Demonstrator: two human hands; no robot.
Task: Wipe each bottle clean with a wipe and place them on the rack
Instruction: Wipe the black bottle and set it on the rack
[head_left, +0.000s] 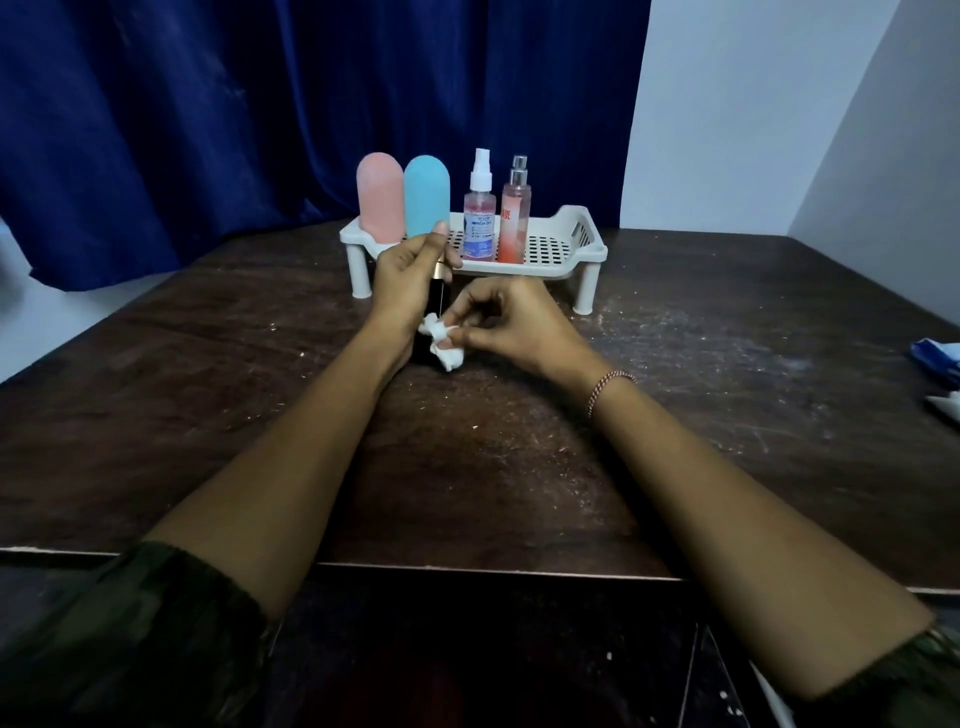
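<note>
Against glossy black bottle (435, 304) in L hand (402, 283): crumpled white wipe (444, 342).

The table (675, 405) looked like dark scratched wood; at twelve o'clock, the rack (582, 234) was matt white plastic.

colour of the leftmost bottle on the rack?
Pink bottle; clearest in the head view.

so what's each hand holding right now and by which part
Left hand wraps the upper body of a dark bottle with a gold collar. Right hand pinches a crumpled white wipe at its top, against the bottle's lower side.
</note>
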